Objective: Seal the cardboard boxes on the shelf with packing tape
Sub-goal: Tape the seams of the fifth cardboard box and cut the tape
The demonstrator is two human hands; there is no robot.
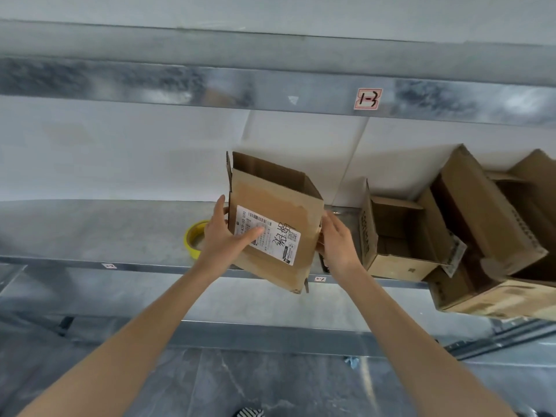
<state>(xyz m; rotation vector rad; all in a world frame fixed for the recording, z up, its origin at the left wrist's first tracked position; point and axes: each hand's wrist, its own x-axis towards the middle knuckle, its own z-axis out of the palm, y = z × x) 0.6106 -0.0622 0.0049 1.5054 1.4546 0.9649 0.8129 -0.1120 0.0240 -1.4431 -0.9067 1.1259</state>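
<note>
I hold a small cardboard box [279,203] tilted over the front edge of the metal shelf [105,230]. Its top is open and a white shipping label with black handwriting faces me. My left hand [225,239] grips the box's left edge, thumb across the label and fingers behind. My right hand [337,242] holds the box's right side, fingers wrapped round the edge. A roll of yellow tape [194,239] lies flat on the shelf just left of my left hand, partly hidden by it.
Several open cardboard boxes [400,236] are piled on the shelf at the right, some tipped over [481,212]. An upper shelf beam [270,91] with a red-framed tag [367,98] runs overhead. A grey floor lies below.
</note>
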